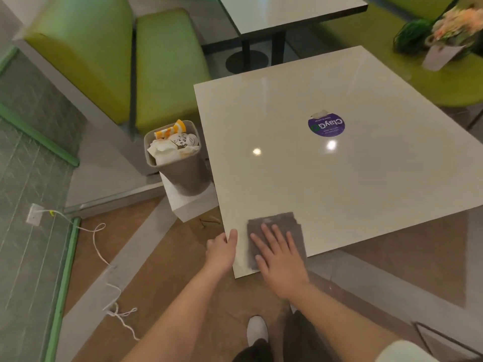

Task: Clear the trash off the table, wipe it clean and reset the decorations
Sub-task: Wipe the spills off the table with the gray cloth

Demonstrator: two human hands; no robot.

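Grey cloth [274,231] lengthwise toward far edge | right hand [279,259] flat | left hand [222,250] grips table [339,165]

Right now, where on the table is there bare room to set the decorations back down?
The table is bare from the purple sticker to the far edge and along the left side by the trash bin. The near corner is crowded: the right hand presses the cloth, the left hand grips the edge.

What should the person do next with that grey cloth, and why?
Probably slide the cloth forward across the table. The right hand lies flat on it at the near corner, the left hand grips the table's edge, and most of the top lies beyond it. The trash is already in the bin, and the flowers wait on the seat.
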